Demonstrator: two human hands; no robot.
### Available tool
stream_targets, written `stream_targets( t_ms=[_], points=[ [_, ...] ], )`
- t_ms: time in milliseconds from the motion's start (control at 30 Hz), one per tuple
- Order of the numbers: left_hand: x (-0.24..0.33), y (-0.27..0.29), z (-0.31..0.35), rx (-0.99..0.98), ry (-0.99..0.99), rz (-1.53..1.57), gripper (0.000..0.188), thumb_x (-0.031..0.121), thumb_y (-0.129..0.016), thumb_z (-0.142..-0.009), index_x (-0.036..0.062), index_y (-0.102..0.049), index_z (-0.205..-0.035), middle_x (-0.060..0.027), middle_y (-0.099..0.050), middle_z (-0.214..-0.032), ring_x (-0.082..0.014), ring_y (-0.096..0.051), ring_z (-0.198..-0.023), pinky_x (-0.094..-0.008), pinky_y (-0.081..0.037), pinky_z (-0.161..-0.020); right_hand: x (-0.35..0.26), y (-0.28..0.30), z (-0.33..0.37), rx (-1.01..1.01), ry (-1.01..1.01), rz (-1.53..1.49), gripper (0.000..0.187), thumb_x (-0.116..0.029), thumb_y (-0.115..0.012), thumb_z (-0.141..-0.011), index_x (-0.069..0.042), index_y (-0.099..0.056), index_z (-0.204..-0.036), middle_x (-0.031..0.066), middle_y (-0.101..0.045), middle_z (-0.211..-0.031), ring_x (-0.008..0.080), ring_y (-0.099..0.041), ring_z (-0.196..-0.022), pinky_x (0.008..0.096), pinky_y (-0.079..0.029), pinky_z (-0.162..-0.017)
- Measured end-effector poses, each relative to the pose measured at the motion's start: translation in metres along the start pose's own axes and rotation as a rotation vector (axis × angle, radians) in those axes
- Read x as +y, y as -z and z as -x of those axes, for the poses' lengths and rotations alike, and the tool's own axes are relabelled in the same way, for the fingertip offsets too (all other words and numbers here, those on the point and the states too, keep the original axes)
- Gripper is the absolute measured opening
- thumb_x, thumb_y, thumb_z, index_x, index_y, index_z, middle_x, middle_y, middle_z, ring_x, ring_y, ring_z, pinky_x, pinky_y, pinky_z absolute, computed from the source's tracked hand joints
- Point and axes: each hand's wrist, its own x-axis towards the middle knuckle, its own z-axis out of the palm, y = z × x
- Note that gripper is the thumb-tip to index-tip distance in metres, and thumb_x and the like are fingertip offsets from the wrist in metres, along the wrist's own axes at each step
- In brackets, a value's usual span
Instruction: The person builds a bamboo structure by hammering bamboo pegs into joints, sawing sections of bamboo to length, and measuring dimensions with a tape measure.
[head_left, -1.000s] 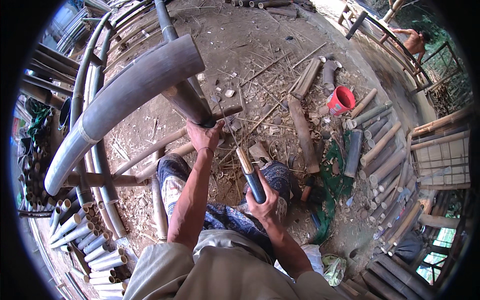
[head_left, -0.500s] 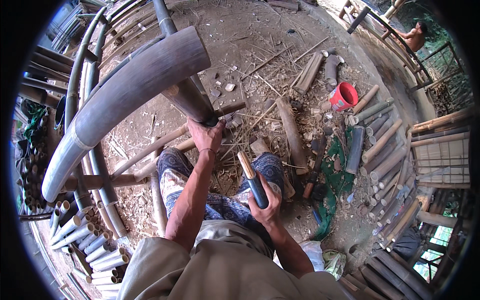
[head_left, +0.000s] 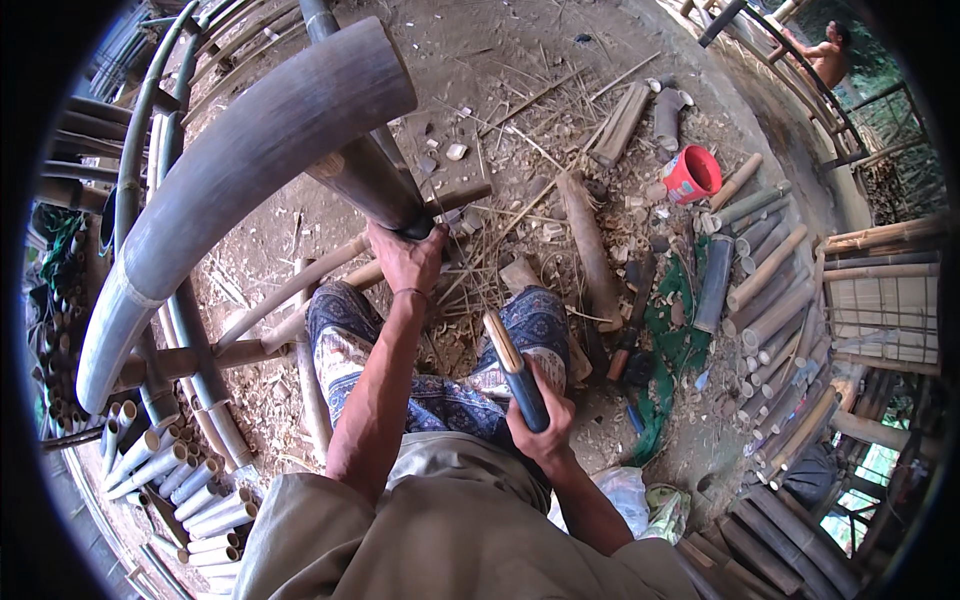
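Observation:
My left hand [head_left: 408,255] is closed round the lower end of a dark bamboo tube [head_left: 375,185] above my knees. Across that tube's upper part lies a thick grey bamboo piece [head_left: 260,150], which looks strongly curved and has a node ring and a paler left end. Whether the two are joined is hidden. Closer to my body, my right hand [head_left: 543,415] grips a short bamboo piece [head_left: 517,378], dark and smooth at the hand, with a pale, split-looking end pointing away from me. It is held over my right thigh, apart from the tube.
Bamboo rails [head_left: 185,260] stand at the left, with cut bamboo lengths [head_left: 200,490] below. To the right are a red bucket [head_left: 692,175], a log [head_left: 588,250], green netting [head_left: 665,390] and stacked bamboo [head_left: 775,310]. A person [head_left: 826,58] is at the far right.
The thick grey bamboo and the tube have shifted slightly up and left in the picture with my left hand. My right hand sits slightly lower, the short bamboo piece still in its grip.

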Motion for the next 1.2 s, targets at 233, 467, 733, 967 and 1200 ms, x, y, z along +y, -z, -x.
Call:
stream_targets(
  t_ms=[233, 467, 733, 967, 1200],
  points=[
    [-0.003, -0.003, 0.001, -0.051, -0.001, 0.025, 0.086, 0.029, -0.078, -0.062, -0.0046, -0.036, -0.129, -0.0253, -0.047, -0.119, -0.0395, -0.045, -0.113, -0.0444, -0.035, -0.100, 0.007, -0.015, -0.031, -0.085, -0.110, -0.045, 0.065, -0.001, -0.063, -0.068, 0.009, -0.047, -0.130, 0.0264, -0.065, -0.100, 0.0348, -0.069, -0.075, 0.0374, -0.055, -0.065],
    [-0.001, 0.014, -0.001, -0.073, 0.028, 0.018, 0.083, 0.030, -0.077, -0.063, -0.0051, -0.037, -0.127, -0.0260, -0.049, -0.117, -0.0399, -0.046, -0.112, -0.0440, -0.035, -0.099, -0.017, 0.023, 0.041, -0.105, -0.188, -0.046, 0.059, 0.001, -0.062, -0.069, 0.012, -0.050, -0.126, 0.0260, -0.066, -0.104, 0.0315, -0.070, -0.090, 0.0367, -0.054, -0.080],
    [-0.019, 0.027, -0.014, -0.248, -0.019, -0.094, 0.084, 0.044, -0.074, -0.070, -0.0006, -0.037, -0.131, -0.0222, -0.053, -0.123, -0.0363, -0.052, -0.115, -0.0447, -0.037, -0.099, 0.012, -0.035, -0.025, 0.010, -0.102, 0.002, 0.059, 0.001, -0.064, -0.071, 0.005, -0.051, -0.129, 0.0223, -0.068, -0.097, 0.0269, -0.071, -0.076, 0.0337, -0.055, -0.066],
    [-0.031, 0.065, -0.050, -0.642, -0.194, -0.508, 0.098, 0.078, -0.057, -0.070, 0.0063, -0.039, -0.134, -0.0161, -0.051, -0.132, -0.0324, -0.044, -0.127, -0.0535, -0.019, -0.108, -0.016, 0.002, 0.030, -0.017, -0.159, -0.094, 0.056, -0.002, -0.063, -0.073, 0.010, -0.051, -0.126, 0.0248, -0.067, -0.102, 0.0279, -0.071, -0.080, 0.0341, -0.056, -0.072],
    [-0.034, 0.050, -0.048, -0.562, -0.210, -0.285, 0.095, 0.075, -0.059, -0.070, 0.0030, -0.043, -0.130, -0.0167, -0.051, -0.122, -0.0315, -0.042, -0.119, -0.0425, -0.017, -0.105, 0.003, -0.009, 0.033, 0.066, -0.010, 0.142, 0.060, -0.006, -0.063, -0.072, 0.012, -0.048, -0.127, 0.0223, -0.068, -0.098, 0.0291, -0.070, -0.072, 0.0365, -0.055, -0.065]
  ],
)
